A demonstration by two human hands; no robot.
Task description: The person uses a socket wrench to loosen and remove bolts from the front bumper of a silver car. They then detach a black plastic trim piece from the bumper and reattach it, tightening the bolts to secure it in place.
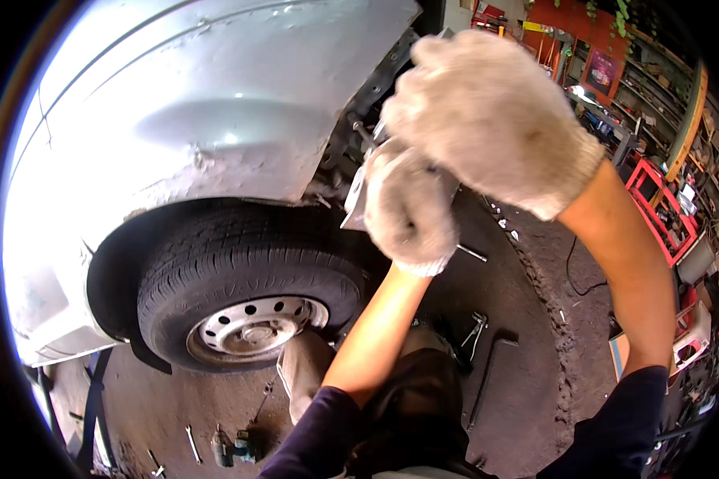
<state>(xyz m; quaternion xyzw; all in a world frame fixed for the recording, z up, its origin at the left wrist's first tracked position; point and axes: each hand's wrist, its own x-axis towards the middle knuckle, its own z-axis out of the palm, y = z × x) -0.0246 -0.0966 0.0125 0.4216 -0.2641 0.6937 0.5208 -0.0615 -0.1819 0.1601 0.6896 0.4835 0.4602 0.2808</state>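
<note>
My left hand [411, 203], in a stained off-white knit glove, is closed at the front corner of a silver vehicle [240, 120]. Just above it and to its right, my right hand [487, 120] is curled in a matching glove, slightly smeared by motion. What either hand grips is hidden by the gloves. A short metal rod with a round end [363, 131] sticks out beside the left glove; I cannot tell whether it is held. Next to the left hand shows a pale metal panel [355, 203]. Exposed, torn-edged bodywork [335, 152] lies left of both hands.
The front tyre [248, 259] stands near my knees. On the floor lie a green-and-grey power drill [233, 447], a wrench [192, 444], pliers [476, 329], a bent dark bar [487, 379] and a silver rod [472, 253]. A red frame [655, 209] and cluttered shelves [655, 88] stand right.
</note>
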